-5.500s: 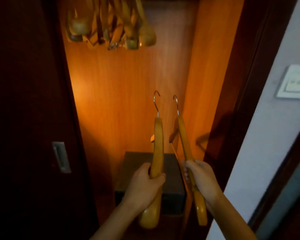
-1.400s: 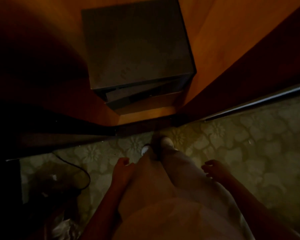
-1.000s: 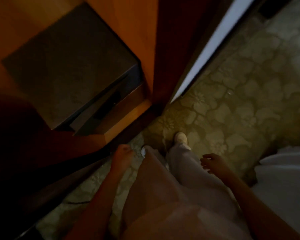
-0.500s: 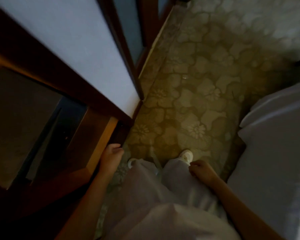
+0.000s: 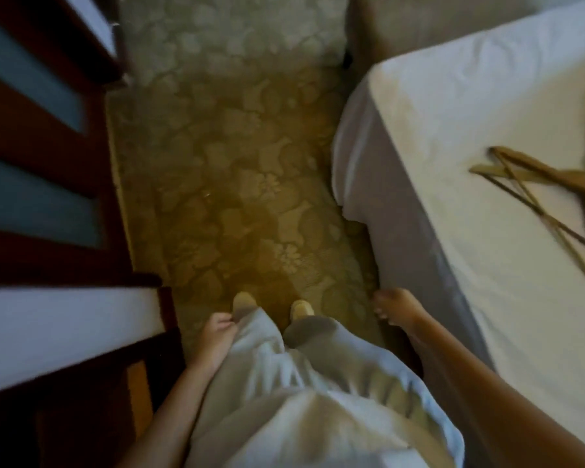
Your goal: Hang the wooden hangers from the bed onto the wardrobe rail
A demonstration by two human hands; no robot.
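I reckon work remains: the left hand (image 5: 217, 336) and right hand (image 5: 397, 310) hang empty, fingers loosely curled, while at least two wooden hangers (image 5: 534, 184) lie crossed on the bed (image 5: 453, 113) to the right, the wardrobe rail out of view.

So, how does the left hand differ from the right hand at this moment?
The left hand lies against the trousers, fingers loosely curled; the right hand hangs apart from them, fingers straighter. The left hand is near the dark woodwork; the right hand is beside the bed, where the wooden hangers lie. Both hold nothing.
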